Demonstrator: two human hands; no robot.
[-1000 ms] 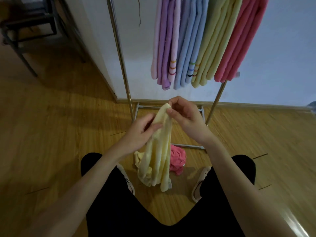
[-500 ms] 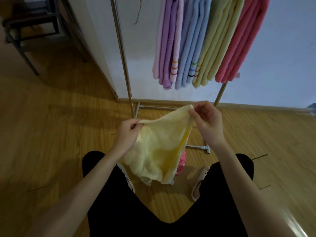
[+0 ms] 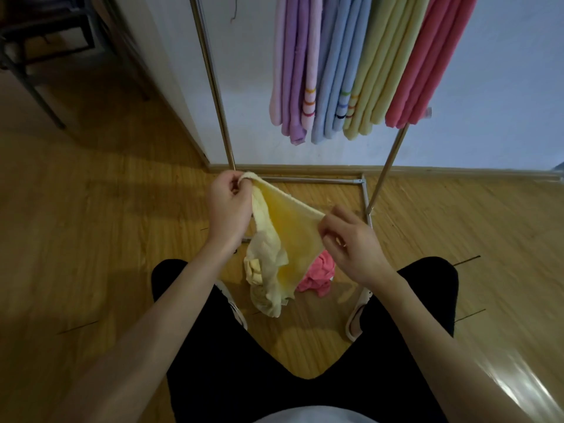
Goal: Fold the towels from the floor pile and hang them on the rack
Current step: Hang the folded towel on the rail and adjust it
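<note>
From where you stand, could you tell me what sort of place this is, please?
Probably a room in a home, used for laundry: a wood floor, a metal rack against a plain wall, and folded towels hanging on it.

A pale yellow terry towel (image 3: 287, 239) hangs stretched by its top edge in front of the silver metal rack (image 3: 213, 87), its lower end crumpled. A crumpled pink towel (image 3: 317, 274) lies on the floor beside the rack's base. Folded pink, purple, blue, green and red towels (image 3: 345, 65) hang on the rack.
</note>
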